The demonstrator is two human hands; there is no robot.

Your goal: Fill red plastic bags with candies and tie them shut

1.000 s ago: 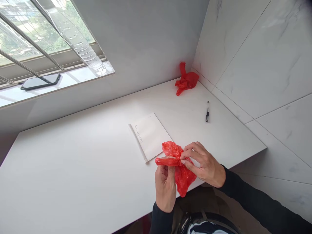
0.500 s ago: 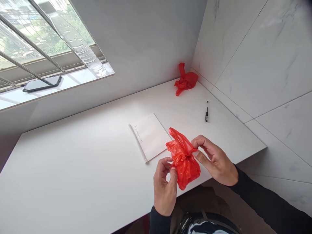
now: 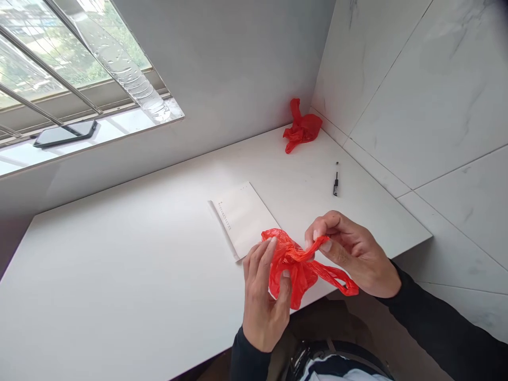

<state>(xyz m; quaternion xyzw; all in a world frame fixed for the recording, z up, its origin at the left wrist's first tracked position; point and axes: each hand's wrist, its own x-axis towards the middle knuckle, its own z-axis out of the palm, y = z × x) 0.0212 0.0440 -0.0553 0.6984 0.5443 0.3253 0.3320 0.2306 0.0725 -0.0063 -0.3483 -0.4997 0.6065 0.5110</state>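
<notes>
The red plastic bag (image 3: 304, 283) is held up in front of you over the table's near edge, with its long axis running from upper left to the loop handle (image 3: 347, 284) at lower right. A second twisted strip points up and right into your right hand (image 3: 361, 259), which pinches its end between thumb and fingers. The loop reaches past the edge in this view. White table top (image 3: 130, 270) stretches away on your left; the notebook (image 3: 248, 219) lies just behind the bag, and the pen (image 3: 336, 187) farther back near the tiled wall. Your left hand (image 3: 262, 299) stands with fingers up, thumb apart, against the bag's left side; whether it grips the film you cannot tell
</notes>
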